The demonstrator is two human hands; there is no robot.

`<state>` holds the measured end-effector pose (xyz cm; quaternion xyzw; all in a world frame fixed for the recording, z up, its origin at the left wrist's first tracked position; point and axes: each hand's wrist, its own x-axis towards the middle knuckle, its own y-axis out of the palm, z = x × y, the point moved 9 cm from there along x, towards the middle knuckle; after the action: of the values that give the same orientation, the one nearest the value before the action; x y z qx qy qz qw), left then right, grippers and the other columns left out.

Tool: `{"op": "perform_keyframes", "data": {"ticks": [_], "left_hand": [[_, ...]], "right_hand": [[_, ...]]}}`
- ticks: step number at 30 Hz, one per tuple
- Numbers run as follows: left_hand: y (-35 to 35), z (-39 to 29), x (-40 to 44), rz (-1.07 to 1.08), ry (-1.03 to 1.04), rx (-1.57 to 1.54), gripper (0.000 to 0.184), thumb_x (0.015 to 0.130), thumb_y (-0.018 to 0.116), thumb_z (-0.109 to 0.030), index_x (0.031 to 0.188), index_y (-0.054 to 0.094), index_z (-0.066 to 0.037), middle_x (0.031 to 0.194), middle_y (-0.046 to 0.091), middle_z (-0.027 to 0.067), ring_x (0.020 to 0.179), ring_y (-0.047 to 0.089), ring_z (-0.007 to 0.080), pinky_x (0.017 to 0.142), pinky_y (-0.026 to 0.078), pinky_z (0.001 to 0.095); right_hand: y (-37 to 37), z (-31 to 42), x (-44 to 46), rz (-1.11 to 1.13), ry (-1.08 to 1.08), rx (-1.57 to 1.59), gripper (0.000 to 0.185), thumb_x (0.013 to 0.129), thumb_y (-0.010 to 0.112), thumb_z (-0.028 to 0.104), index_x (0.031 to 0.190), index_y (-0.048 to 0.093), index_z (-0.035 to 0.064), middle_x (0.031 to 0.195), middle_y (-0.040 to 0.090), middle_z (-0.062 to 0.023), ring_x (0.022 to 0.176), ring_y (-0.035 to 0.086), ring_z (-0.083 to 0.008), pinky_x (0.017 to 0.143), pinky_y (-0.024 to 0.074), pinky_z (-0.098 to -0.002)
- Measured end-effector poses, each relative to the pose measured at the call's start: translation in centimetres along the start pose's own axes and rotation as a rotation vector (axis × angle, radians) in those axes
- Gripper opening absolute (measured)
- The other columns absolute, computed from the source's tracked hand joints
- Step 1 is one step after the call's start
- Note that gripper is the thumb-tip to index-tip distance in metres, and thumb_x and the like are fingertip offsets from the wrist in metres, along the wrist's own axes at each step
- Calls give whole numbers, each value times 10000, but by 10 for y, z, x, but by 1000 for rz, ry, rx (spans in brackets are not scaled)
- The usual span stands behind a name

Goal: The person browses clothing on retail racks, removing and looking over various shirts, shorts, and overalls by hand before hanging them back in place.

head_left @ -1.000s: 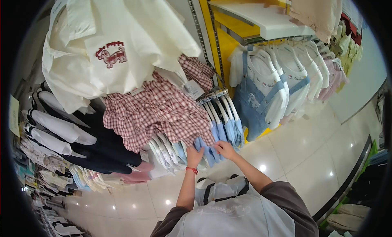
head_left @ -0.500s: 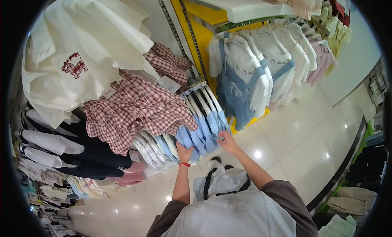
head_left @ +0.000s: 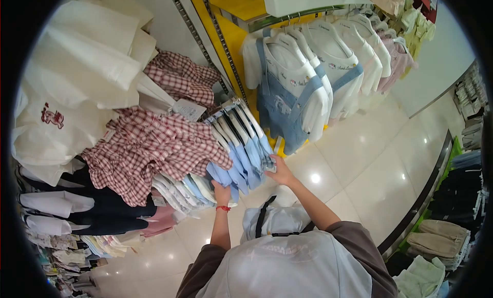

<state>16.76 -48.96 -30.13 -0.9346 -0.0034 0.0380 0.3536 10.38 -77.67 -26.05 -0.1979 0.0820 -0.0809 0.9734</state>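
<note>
Light blue garments (head_left: 237, 167) with white upper parts hang in a tight row on the rack. My left hand (head_left: 222, 194), a red cord bracelet (head_left: 223, 208) at its wrist, has its fingers closed around the lower edge of garments at the row's left side. At the right end, my right hand (head_left: 279, 170) pinches the hem of the last light blue garment, where a greyish checked piece shows by the fingers. White patterned garments (head_left: 177, 191) hang to the left of my left hand.
Red checked skirts (head_left: 154, 144) and a cream shirt (head_left: 77, 67) hang above the row. White shirts with denim overalls (head_left: 290, 98) hang at the right. Dark and white clothes (head_left: 102, 200) are at the lower left. Folded clothes (head_left: 436, 239) lie on a low display at the far right.
The view has shifted, so the racks appear further left. The right hand has moved slightly up along the end garment's hem. Both hands remain at the blue garments.
</note>
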Motion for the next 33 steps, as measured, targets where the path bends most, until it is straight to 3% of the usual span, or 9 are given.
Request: {"op": "perform_keyframes", "data": {"ticks": [1,4,7,10,12,17,23,29,33], "left_hand": [[3,-1,-2,-2,35,33,525,770,575,-201,1152,277,2,930,577,256,870,584,397,738,462,417],[47,29,-26,318,-427,-144,512,855,487,-347,1164,335,31,800,604,193,637,619,302,571,499,363],[72,12,-48,491,-462,-329,524,897,380,-435,1093,447,45,699,596,132,470,562,198,433,470,307],[88,-37,-66,808,-422,-196,429,895,417,-388,1027,504,11,816,589,107,581,565,162,530,487,290],[107,-76,-73,1008,-175,-158,367,876,489,-335,1030,503,-2,879,585,97,734,574,155,657,477,270],[97,-231,-47,812,264,-349,344,845,562,-220,1094,473,0,960,566,93,868,556,173,758,441,280],[87,-384,14,312,776,-397,579,755,643,-129,1241,353,-3,1201,454,137,1072,473,260,906,364,335],[161,-429,29,469,884,-50,401,723,645,-134,1059,489,18,997,520,179,979,485,346,850,376,404],[155,-405,14,451,709,-335,297,710,657,-124,940,527,12,903,526,159,870,514,329,738,421,372]], "right_hand": [[-1,0,5,13,0,5,738,692,712,214,1285,306,48,1258,355,-173,1081,459,-312,876,419,-355],[1,4,15,90,-12,93,742,694,714,224,1292,307,59,1261,352,-173,1077,465,-307,851,437,-340],[0,7,16,152,34,115,681,705,706,224,1267,355,69,1252,368,-167,1042,492,-289,821,451,-332],[11,-4,27,217,-127,68,590,724,689,216,1226,408,82,1215,402,-147,1009,515,-271,788,458,-335],[-1,7,31,277,-66,62,549,732,682,214,1200,431,79,1189,421,-136,1004,518,-262,783,457,-331],[-77,77,35,64,-135,102,431,733,642,142,1112,469,28,1110,469,-173,1000,494,-282,821,437,-338],[-190,98,28,-484,-292,-21,411,735,616,93,1106,458,13,1145,467,-174,1041,487,-295,811,437,-358],[-205,53,32,-425,-104,126,453,737,624,47,1138,419,-1,1132,473,-148,1013,516,-247,826,448,-341],[-197,42,43,-378,-120,186,486,738,607,14,1171,389,-1,1110,479,-134,979,535,-220,830,458,-324]]}}
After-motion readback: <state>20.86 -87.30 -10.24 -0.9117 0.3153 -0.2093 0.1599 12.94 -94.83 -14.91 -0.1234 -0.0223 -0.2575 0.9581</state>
